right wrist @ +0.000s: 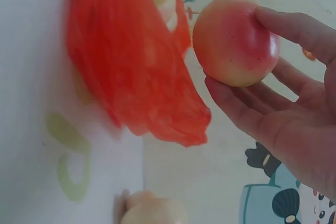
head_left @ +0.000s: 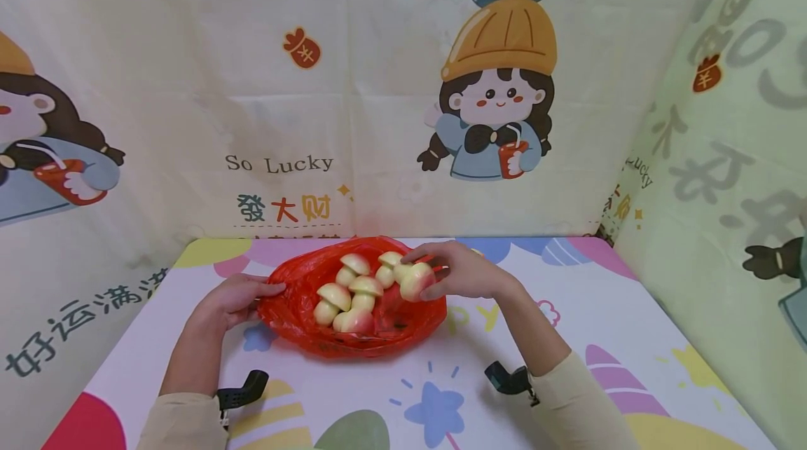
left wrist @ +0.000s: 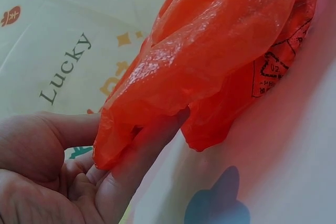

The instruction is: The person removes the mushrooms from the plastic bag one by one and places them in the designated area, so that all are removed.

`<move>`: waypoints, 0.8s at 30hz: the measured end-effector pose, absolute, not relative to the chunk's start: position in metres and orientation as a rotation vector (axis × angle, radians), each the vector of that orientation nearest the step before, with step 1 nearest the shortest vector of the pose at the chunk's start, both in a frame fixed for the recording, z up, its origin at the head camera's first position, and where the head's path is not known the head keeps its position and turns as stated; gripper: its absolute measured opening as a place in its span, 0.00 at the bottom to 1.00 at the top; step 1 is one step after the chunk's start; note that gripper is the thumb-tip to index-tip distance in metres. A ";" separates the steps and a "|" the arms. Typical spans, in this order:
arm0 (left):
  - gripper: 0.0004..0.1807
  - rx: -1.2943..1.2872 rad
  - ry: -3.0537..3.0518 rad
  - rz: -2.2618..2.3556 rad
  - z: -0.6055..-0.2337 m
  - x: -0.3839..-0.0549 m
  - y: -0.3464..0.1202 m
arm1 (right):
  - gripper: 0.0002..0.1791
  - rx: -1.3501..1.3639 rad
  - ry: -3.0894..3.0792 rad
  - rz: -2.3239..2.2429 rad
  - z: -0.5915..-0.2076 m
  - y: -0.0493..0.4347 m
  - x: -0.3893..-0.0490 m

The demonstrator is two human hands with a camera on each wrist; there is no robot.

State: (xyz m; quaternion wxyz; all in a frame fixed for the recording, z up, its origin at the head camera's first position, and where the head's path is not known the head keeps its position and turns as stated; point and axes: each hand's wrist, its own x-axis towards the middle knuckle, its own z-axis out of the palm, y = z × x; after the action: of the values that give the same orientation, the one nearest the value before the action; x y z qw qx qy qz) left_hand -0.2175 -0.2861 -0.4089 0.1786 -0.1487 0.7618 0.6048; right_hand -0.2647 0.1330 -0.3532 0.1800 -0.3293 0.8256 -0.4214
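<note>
A red plastic bag (head_left: 286, 320) lies open on the table, with several cream mushrooms (head_left: 366, 287) with pinkish tinges inside it. My left hand (head_left: 230, 298) pinches the bag's left edge; in the left wrist view the thumb and fingers of that hand (left wrist: 42, 156) have the thin red plastic between them. Over the right side of the bag, my right hand (head_left: 465, 269) holds one mushroom (head_left: 416, 283) by its cap. The right wrist view shows the rounded pink cap (right wrist: 236, 40) between thumb and fingers, beside the bag's rim.
Another pale mushroom (right wrist: 155, 211) shows at the bottom of the right wrist view, outside the bag. A patterned cloth covers the table (head_left: 353, 394). Printed curtains (head_left: 378, 120) stand behind the table and along both sides.
</note>
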 end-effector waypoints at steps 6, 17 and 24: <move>0.33 -0.417 2.156 1.712 -0.408 -0.217 -0.286 | 0.29 -0.910 2.333 -1.257 -0.345 0.143 -0.267; 0.33 -0.415 2.168 1.708 -0.409 -0.216 -0.286 | 0.31 -0.779 2.429 -1.335 -0.338 0.165 -0.273; 0.34 -0.408 2.168 1.722 -0.410 -0.217 -0.286 | 0.30 -0.727 2.508 -1.366 -0.338 0.180 -0.278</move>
State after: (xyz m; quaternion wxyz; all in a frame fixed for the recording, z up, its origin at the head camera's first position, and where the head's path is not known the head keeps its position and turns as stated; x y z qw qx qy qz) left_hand -0.2170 -0.2860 -0.4101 0.1708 -0.1437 0.7633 0.6062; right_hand -0.2776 0.1797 -0.3382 0.0970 -0.2455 0.8471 -0.4612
